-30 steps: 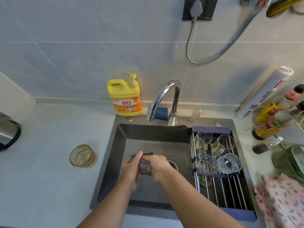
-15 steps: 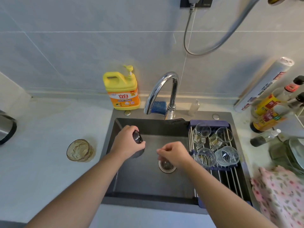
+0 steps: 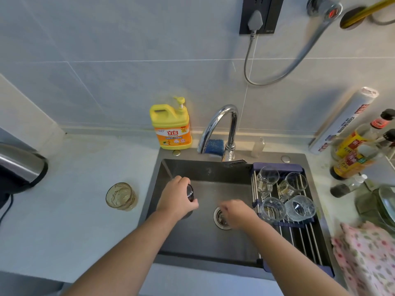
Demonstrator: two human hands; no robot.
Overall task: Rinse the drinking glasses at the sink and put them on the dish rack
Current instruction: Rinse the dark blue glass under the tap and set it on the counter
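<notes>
My left hand grips a dark tinted glass over the left part of the sink, its base turned up and to the right. My right hand hovers over the drain, fingers loosely curled and holding nothing. Several clear glasses lie on the roll-up dish rack across the sink's right side. An amber glass stands on the counter left of the sink. No water runs from the tap.
A yellow detergent bottle and a blue sponge sit behind the sink. Sauce bottles and a foil roll crowd the right counter, with a floral cloth in front. A steel kettle is at far left.
My hands came apart: the left carried the dark glass up and left in the sink, while the right let go and moved over the drain.
</notes>
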